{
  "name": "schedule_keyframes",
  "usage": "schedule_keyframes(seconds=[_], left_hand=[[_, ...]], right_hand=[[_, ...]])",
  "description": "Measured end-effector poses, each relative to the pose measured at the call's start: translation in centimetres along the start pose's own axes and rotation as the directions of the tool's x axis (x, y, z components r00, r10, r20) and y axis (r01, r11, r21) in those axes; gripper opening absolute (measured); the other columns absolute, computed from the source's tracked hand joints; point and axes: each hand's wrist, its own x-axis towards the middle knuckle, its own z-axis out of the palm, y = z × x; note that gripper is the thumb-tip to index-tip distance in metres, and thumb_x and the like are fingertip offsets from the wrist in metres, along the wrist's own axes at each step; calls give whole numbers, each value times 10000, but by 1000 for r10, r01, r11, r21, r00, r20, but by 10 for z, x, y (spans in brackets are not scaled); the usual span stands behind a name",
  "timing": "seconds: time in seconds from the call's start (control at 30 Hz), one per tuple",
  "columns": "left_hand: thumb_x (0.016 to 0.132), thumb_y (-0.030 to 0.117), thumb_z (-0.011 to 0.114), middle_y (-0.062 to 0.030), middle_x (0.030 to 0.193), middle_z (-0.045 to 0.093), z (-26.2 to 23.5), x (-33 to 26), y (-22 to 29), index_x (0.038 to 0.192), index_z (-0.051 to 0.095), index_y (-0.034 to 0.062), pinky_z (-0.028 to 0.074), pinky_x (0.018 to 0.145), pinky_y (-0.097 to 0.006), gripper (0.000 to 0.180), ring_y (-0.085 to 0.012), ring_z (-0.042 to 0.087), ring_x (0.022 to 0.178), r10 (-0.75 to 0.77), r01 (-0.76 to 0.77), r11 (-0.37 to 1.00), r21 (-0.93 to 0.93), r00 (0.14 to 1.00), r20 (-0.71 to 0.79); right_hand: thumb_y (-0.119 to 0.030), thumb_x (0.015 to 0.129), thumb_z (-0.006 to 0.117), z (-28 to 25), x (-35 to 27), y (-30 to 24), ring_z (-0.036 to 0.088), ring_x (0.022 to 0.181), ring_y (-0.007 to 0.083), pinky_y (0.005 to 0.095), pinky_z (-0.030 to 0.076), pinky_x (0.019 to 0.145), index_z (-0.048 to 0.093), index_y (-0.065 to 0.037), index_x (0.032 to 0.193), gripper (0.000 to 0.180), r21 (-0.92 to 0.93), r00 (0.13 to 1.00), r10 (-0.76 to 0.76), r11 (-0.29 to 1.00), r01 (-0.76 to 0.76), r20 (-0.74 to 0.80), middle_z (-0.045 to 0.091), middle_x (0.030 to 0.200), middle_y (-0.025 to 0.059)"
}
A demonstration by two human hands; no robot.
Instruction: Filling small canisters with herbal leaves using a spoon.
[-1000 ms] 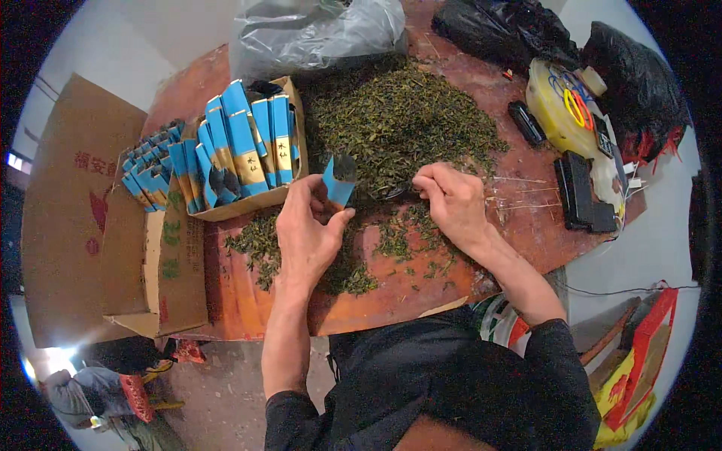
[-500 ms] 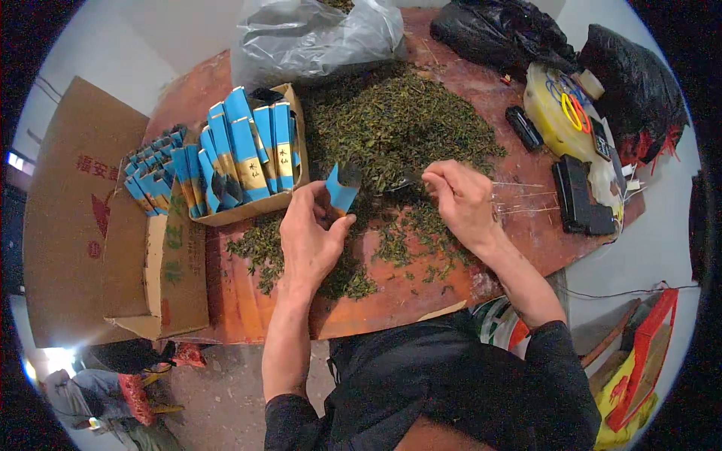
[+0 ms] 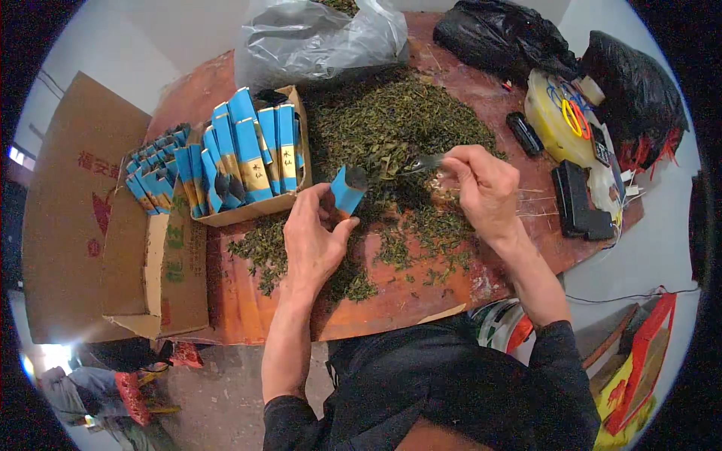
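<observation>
Nearest to me is my dark sleeve and torso, with both forearms reaching up onto the reddish surface (image 3: 391, 301). My left hand (image 3: 312, 240) grasps a small blue pouch (image 3: 347, 188) by its lower part and holds it upright with the mouth tilted toward the right. My right hand (image 3: 485, 184) is clenched round the handle of a metal scoop (image 3: 425, 161), whose bowl hangs just beside the pouch mouth, over the loose green leaves (image 3: 406, 128) heaped on the surface. I judge the step in hand to be filling: the scoop is at the pouch, not yet tipped in. The next move calls for lining the bowl up with the narrow opening and tilting it slowly, while the left hand keeps the mouth spread, or leaves will spill back onto the heap. To the left stands a cardboard box (image 3: 256, 210) packed with upright blue pouches, and a second row of them (image 3: 154, 177) sits further left in another carton. Beyond the heap lie a clear plastic bag (image 3: 316, 37) and black bags (image 3: 496, 34); to the right are a yellow tray (image 3: 560, 120) and dark flat devices (image 3: 575, 199). I cannot tell how much the scoop carries, nor whether the pouch already has leaves in it; its inside is hidden, and my fingers cover its base.
</observation>
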Motion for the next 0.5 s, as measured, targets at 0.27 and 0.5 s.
schedule_keyframes(seconds=[0.27, 0.5], left_hand=[[700, 63, 880, -140, 1026, 634, 5, 0, -7, 1234, 591, 27, 532, 759, -395, 608, -294, 622, 826, -1, 1, 1000, -32, 1000, 14], [699, 64, 881, -146, 1028, 633, 6, 1, -3, 1242, 588, 36, 531, 767, -408, 617, -303, 629, 850, 3, -4, 1000, -26, 1000, -3]], right_hand=[[8, 920, 705, -11, 20, -15, 663, 629, 166, 285, 495, 581, 699, -5, 927, 15, -19, 998, -55, 998, 56, 28, 693, 766, 91], [-4, 902, 725, -11, 31, -23, 680, 651, 207, 303, 511, 601, 705, -22, 929, 38, -32, 982, -174, 984, 177, 67, 722, 817, 114]])
